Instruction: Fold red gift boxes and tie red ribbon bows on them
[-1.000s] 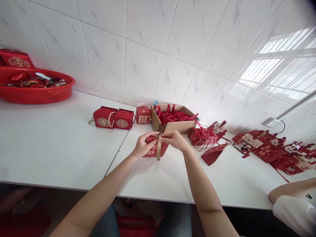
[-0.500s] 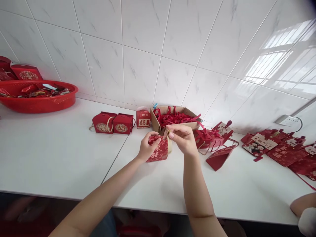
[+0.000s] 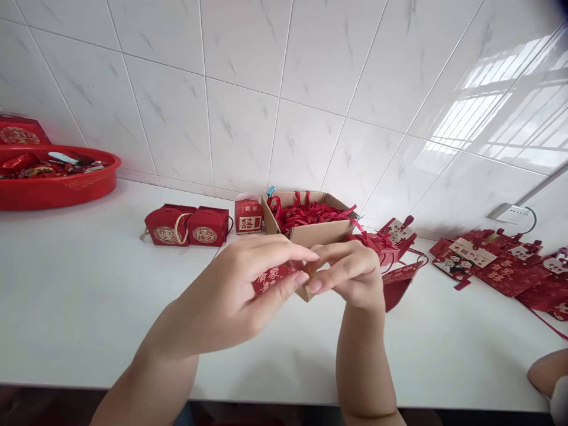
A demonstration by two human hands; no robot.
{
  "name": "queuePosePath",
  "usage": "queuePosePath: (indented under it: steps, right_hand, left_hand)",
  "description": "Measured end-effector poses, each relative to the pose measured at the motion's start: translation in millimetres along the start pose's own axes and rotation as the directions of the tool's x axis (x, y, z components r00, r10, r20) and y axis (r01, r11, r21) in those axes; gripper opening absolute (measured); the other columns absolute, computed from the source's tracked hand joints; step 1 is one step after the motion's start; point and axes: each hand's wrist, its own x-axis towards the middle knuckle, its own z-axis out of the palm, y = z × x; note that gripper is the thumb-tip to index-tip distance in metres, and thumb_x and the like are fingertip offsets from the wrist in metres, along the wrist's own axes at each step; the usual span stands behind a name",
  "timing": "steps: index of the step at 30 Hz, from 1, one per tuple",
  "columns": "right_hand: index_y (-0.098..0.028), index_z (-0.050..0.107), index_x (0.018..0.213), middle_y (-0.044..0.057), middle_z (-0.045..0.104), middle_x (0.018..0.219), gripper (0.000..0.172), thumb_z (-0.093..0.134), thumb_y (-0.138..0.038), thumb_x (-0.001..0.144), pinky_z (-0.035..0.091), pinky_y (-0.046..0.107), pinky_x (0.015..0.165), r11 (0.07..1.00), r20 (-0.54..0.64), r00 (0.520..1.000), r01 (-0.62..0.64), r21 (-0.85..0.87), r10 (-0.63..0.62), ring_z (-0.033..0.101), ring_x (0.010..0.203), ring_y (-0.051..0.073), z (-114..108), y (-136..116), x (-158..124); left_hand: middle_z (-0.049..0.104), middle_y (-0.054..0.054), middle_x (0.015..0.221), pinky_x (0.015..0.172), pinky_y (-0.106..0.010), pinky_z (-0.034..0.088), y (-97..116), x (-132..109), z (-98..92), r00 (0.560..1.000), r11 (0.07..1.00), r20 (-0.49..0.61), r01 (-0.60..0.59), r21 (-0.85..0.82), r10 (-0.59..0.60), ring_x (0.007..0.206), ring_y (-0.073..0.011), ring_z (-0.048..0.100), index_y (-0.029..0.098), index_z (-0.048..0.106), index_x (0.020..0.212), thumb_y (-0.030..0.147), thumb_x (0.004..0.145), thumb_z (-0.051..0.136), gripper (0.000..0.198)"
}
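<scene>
A small red gift box [image 3: 268, 279] with gold characters is between my hands, much of it hidden behind my fingers. My left hand [image 3: 239, 284] wraps across its front, thumb below and fingers above, with the tips closed in at its right side. There my right hand [image 3: 350, 273] pinches with thumb and fingers on a pale gold ribbon [image 3: 307, 294], mostly covered. Behind my hands stands an open cardboard box [image 3: 306, 235] filled with red ribbons [image 3: 306, 210].
Finished-looking red boxes [image 3: 207, 226] stand at left of the carton. A red basket [image 3: 57, 186] of wrapped sweets is far left. More red boxes [image 3: 375, 248] and flat red packets [image 3: 501, 266] lie to the right. Another person's arm [image 3: 550, 373] shows at the lower right edge.
My left hand has risen nearer the camera and moved its fingertips from the box's front to its right side, meeting my right hand. The view has shifted slightly right.
</scene>
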Motion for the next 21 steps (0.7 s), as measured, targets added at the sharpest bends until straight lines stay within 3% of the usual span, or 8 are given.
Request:
queuePosePath:
  steps: [3, 7, 12, 21]
  right_hand:
    - [-0.031, 0.074, 0.102, 0.002, 0.073, 0.086, 0.033, 0.06, -0.007, 0.085, 0.057, 0.025, 0.061, 0.99, 0.004, 1.0, 0.003, -0.138, -0.002, 0.069, 0.074, 0.013, 3, -11, 0]
    - [-0.03, 0.073, 0.106, 0.003, 0.071, 0.083, 0.038, 0.058, -0.003, 0.085, 0.056, 0.025, 0.06, 0.954, -0.026, 0.999, 0.031, -0.299, -0.04, 0.066, 0.072, 0.013, 6, -19, 0]
    - [-0.027, 0.074, 0.103, 0.003, 0.071, 0.078, 0.035, 0.058, -0.002, 0.085, 0.056, 0.027, 0.059, 0.929, -0.066, 0.99, 0.094, -0.358, -0.126, 0.067, 0.068, 0.013, 12, -21, 2]
    - [-0.025, 0.075, 0.094, 0.002, 0.07, 0.076, 0.034, 0.058, 0.002, 0.08, 0.052, 0.029, 0.054, 0.845, -0.095, 0.983, 0.085, -0.527, -0.158, 0.064, 0.062, 0.013, 16, -18, 3]
  left_hand:
    - [0.071, -0.001, 0.093, 0.078, -0.027, 0.051, -5, -4, 3.9, 0.996, 0.993, -0.03, -0.078, 0.09, 0.081, 0.083, -0.0147, 0.065, 0.025, 0.065, 0.108, 0.014, 0.087, 0.057, 0.025]
    - [0.07, 0.0, 0.087, 0.07, -0.025, 0.05, -9, -3, 1.9, 0.992, 0.986, -0.032, -0.118, 0.114, 0.122, 0.077, -0.0138, 0.065, 0.023, 0.065, 0.097, 0.012, 0.087, 0.056, 0.018]
    - [0.069, 0.001, 0.078, 0.067, -0.026, 0.049, -5, -2, 0.9, 0.985, 0.978, -0.094, -0.129, 0.164, 0.146, 0.072, -0.0135, 0.064, 0.022, 0.063, 0.088, 0.011, 0.085, 0.057, 0.013]
    - [0.069, 0.003, 0.078, 0.065, -0.026, 0.048, -4, -2, 7.9, 0.964, 0.933, -0.187, -0.117, 0.34, 0.189, 0.072, -0.013, 0.065, 0.021, 0.059, 0.083, 0.008, 0.085, 0.055, 0.013]
